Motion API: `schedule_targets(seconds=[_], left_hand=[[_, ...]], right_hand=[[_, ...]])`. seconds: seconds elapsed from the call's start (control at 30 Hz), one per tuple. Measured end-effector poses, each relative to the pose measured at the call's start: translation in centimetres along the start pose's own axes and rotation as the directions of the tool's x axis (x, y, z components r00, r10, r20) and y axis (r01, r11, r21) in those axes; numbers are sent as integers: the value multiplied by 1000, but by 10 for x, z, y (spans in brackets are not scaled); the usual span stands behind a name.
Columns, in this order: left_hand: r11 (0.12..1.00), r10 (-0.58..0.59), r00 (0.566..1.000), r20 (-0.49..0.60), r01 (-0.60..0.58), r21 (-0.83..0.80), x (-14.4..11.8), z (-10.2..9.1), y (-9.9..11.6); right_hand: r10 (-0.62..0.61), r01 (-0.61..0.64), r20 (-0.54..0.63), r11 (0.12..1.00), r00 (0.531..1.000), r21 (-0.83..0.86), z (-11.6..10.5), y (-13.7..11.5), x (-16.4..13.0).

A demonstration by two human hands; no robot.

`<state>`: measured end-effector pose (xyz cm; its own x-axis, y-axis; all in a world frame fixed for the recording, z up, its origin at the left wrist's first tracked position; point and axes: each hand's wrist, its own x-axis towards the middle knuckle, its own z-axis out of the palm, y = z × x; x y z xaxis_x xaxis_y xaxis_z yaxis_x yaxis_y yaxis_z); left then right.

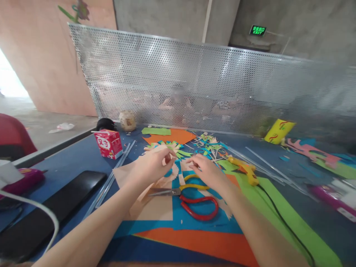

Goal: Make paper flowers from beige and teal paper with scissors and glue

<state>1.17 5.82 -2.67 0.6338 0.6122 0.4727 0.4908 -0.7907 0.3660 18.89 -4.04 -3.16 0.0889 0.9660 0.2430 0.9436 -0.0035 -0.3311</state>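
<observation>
Both hands hover over a pile of cut coloured paper at the middle of the table. My left hand (157, 165) is closed, its thumb and forefinger curled together. Just beneath it lies a cream paper piece with a toothed edge (174, 171). Across a small gap, my right hand (204, 168) has its fingers bent and pinched above blue paper (178, 213). Whatever either pinch holds is too small to make out. Below the hands, scissors with one yellow and one red handle (200, 215) lie on the sheets. Behind them is a fringed green, blue and cream paper flower (178, 150).
At left are a red drink carton (108, 144), clear sticks (111, 178) and a black phone (72, 193). A yellow glue gun (246, 168) with a black cord lies right, on green paper (274, 196). Paper scraps (210, 144) lie behind, before a perforated metal screen (155, 74).
</observation>
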Motion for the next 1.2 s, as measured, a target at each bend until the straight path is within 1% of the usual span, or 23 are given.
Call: schedule_targets(seconds=[0.03,0.07,0.13,0.17,0.23,0.3,0.37,0.47,0.63,0.9,1.1,1.2], left_hand=[[995,85,996,33,-86,42,-3,-2,7],[987,140,989,55,-144,74,-6,-3,14],[966,248,956,159,-256,31,-10,-2,26],[952,305,930,204,-304,-37,-11,0,30],[907,422,855,301,-395,-150,-14,6,34],[894,448,813,372,-417,-166,-15,14,33],[891,450,787,422,-427,-153,-16,19,31],[876,474,760,445,-457,-153,-16,22,27],[870,481,761,436,-476,-129,-16,22,27],[887,449,763,464,-441,-133,-17,20,30],[887,446,760,472,-444,-124,-16,19,31],[890,442,766,466,-438,-123,-16,18,32]], right_hand=[[61,-61,7,995,998,-81,-4,3,0],[136,-134,4,981,991,-137,-8,7,1],[286,-281,-9,936,958,-210,-13,17,2],[361,-353,-12,903,933,-245,-15,22,2],[484,-465,-11,833,875,-301,-18,29,2],[544,-513,-2,790,839,-335,-19,33,1],[561,-520,15,776,827,-358,-18,34,-1],[580,-522,42,761,814,-385,-17,31,-3],[580,-508,68,759,812,-407,-17,20,-7],[545,-462,110,788,831,-407,-12,4,-10],[515,-430,125,806,848,-406,-9,0,-11],[515,-434,93,795,852,-425,-9,2,-11]])
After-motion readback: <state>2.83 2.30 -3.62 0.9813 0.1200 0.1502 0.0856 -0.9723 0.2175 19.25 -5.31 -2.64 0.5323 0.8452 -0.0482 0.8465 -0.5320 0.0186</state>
